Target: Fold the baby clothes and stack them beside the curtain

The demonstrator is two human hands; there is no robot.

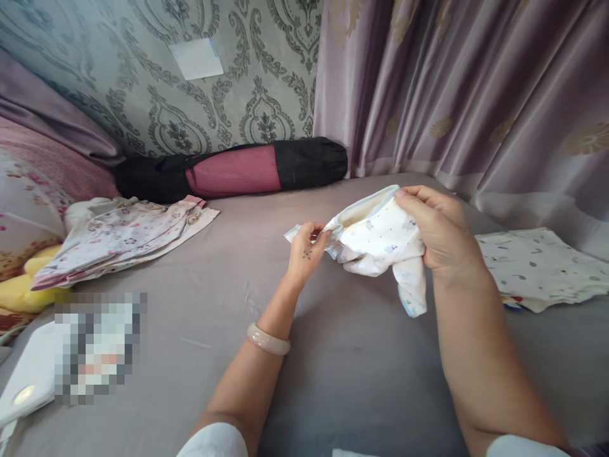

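Note:
A small white baby garment (378, 244) with a faint blue print hangs above the grey bed sheet (361, 368) between my two hands. My left hand (307, 251) pinches its left edge, fingers closed. My right hand (440, 228) grips its upper right part, fingers wrapped over the cloth. A sleeve or leg of the garment dangles below my right hand. A pale bangle (268, 339) sits on my left wrist.
Folded floral clothes (121, 238) lie at the left, a folded white patterned cloth (540, 266) at the right. A black and red rolled bag (233, 168) lies along the wallpapered wall. Purple curtains (466, 95) hang at the back right. A yellow soft toy (21, 285) and a white device (26, 381) sit far left.

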